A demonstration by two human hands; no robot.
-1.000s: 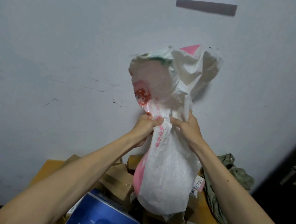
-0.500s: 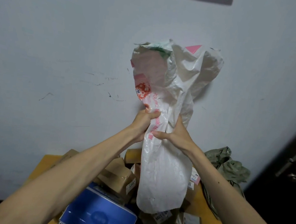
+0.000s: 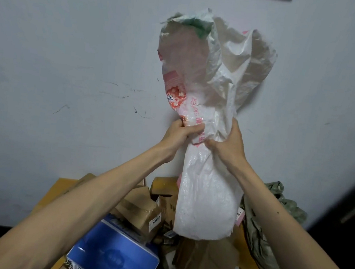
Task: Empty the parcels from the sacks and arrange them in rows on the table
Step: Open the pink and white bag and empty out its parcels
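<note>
the step in hand looked like the emptying one: a white woven sack was held up above the yellow table, over a loose heap of cardboard parcels and a blue box lying on the table in no rows at all. the left hand had its fingers curled tight round the bunched waist of the sack, and the right hand clasped the same waist from the other side, thumb and fingers wrapped round the cloth, the two hands nearly touching. the sack's long axis stood close to upright above the table, its crumpled upper end toward the wall, its flat lower end hanging just above the heap. which end was the mouth could not be told for sure; the lower one seemed likelier. the sack hung limp, so it was probably almost empty. the next move would call for a shake or squeeze downward, then laying it aside, perhaps by the green sack at the table's right edge, before sorting the parcels into rows.
</note>
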